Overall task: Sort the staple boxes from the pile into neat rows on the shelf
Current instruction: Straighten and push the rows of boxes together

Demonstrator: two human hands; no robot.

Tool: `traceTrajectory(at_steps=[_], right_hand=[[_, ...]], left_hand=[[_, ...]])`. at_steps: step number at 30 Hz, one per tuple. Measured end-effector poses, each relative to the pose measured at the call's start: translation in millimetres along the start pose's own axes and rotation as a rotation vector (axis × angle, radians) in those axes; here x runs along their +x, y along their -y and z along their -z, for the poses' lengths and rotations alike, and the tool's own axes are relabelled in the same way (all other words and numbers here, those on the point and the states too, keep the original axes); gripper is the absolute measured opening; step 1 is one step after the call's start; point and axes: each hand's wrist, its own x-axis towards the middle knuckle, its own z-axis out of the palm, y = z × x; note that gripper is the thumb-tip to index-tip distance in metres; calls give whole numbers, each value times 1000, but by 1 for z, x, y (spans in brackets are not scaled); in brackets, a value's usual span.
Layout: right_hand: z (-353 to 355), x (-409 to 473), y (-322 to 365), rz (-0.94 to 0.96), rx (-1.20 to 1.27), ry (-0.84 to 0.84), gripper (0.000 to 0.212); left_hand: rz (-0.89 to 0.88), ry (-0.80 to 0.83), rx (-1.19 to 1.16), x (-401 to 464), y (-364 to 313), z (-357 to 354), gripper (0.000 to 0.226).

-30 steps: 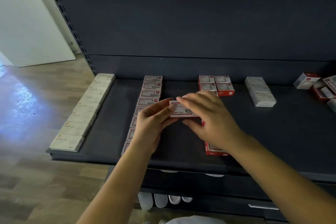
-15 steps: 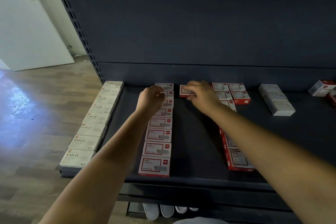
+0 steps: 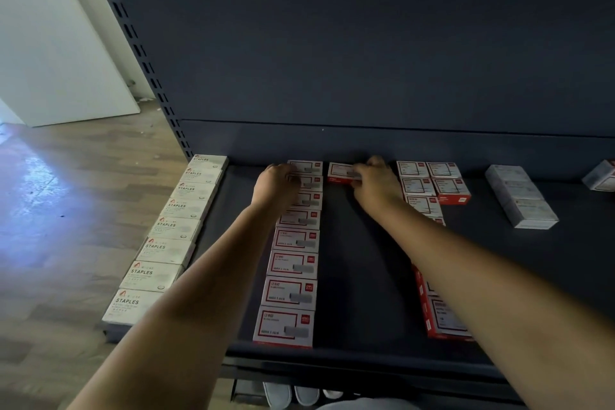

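Fingers [image 3: 357, 173] of the right hand [image 3: 376, 185] were curled over the near edge of a red-and-white staple box [image 3: 339, 171], which was held flat on the dark shelf [image 3: 359, 276] at its back, just right of the head of the red-and-white row [image 3: 294, 253] and apart from it by a narrow gap. Against the picture half a second before, little was changed — the box was found at the same spot by the back wall, where a second before it had been held between both hands above the middle of the shelf. The left hand [image 3: 276, 186] was loosely fisted over the second and third boxes of that row; whether anything was gripped in it could not be told, nothing being seen between its fingers. Its place was likewise unchanged since half a second before.

To the right, a second red-and-white column [image 3: 432, 190] was laid — two boxes wide at the back, then single, and partly hidden under the right forearm. Further right a short row of plain white boxes [image 3: 520, 198] was set, and at the far right edge one loose box [image 3: 602, 176] was lying tilted. Along the shelf's left edge a row of cream boxes marked STAPLES [image 3: 166, 230] was ranged from front to back. Wooden flooring [image 3: 66, 210] and a white door [image 3: 50, 43] were seen at the left.
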Motion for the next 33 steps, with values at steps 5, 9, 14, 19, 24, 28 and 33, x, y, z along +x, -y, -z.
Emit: traceTrajectory(at_steps=[5, 9, 14, 19, 24, 28, 33], right_hand=[[-6, 2, 11, -36, 182, -17, 30], [-9, -3, 12, -34, 255, -55, 25], [5, -6, 24, -56, 102, 90, 40], [16, -27, 19, 24, 79, 129, 48], [38, -52, -2, 167, 119, -8, 45], [71, -72, -35, 214, 21, -90, 43], [104, -106, -98, 193, 7, -164, 37]], left_hand=[[-10, 3, 25, -3, -2, -3, 27], [-21, -21, 40, -7, -4, -1, 30], [-25, 35, 142, -10, -13, 1, 32], [-108, 38, 287, -20, -24, -4, 38], [-293, 7, 332, -43, -60, -21, 37], [-375, -48, 385, -62, -106, -39, 37], [-461, -97, 377, -101, -179, -77, 35]])
